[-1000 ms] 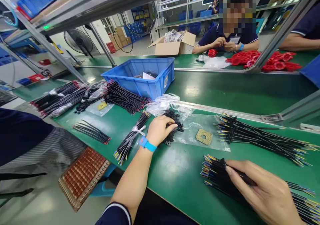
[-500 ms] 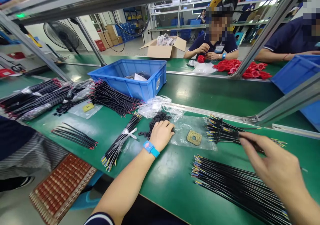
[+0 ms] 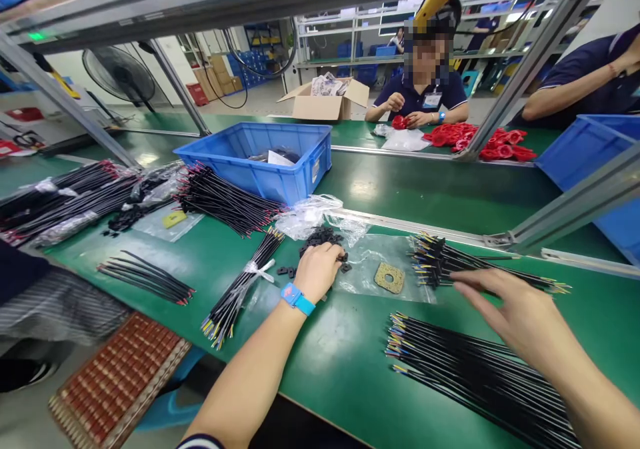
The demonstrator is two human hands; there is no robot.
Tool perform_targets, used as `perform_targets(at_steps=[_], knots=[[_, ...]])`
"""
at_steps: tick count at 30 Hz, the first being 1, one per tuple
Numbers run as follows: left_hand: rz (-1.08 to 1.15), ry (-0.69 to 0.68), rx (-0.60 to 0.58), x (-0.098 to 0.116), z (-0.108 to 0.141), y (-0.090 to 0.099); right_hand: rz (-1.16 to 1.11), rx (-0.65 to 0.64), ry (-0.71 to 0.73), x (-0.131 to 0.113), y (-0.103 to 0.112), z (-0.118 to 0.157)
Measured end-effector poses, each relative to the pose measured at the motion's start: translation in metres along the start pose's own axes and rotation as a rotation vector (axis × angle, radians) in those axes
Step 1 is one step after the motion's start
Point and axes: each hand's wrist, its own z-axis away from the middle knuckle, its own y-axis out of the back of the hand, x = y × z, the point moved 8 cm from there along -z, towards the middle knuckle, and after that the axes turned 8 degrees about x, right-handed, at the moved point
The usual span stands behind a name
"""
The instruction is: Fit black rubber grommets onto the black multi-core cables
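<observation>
My left hand [image 3: 320,269] is closed, fingers bent down at the near edge of a pile of small black parts [image 3: 320,236]; what it grips is hidden. My right hand [image 3: 505,292] is open, thumb and forefinger apart, beside a stack of black cables [image 3: 465,260] with black pieces near their stripped ends. Nearer me lies a larger spread of black cables [image 3: 470,362] with coloured wire ends. Between my hands, a yellowish square pad with a hole [image 3: 383,278] rests on a clear plastic bag [image 3: 357,256].
A tied cable bundle [image 3: 245,282] and loose red-tipped cables [image 3: 150,276] lie left. Behind them are more cables [image 3: 225,196] and a blue bin [image 3: 305,169]. A metal rail [image 3: 425,227] crosses the green table [image 3: 320,356]. Across it, a person [image 3: 425,89] handles red parts.
My right hand has moved left along the upper cable stack, and its dark blurred item is no longer in its fingers. My left hand has stayed at the black parts, shifting slightly.
</observation>
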Motion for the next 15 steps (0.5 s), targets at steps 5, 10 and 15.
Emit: perform_targets(at_steps=[5, 10, 15], knots=[[0.027, 0.007, 0.146, 0.0, 0.006, 0.018, -0.159, -0.356, 0.022, -0.023, -0.033, 0.039], [0.074, 0.006, 0.226, -0.009, 0.007, 0.022, -0.185, -0.477, -0.08, -0.018, -0.051, 0.051], [0.338, -0.028, 0.203, -0.006, 0.008, 0.019, -0.263, -0.506, -0.166, -0.014, -0.054, 0.052]])
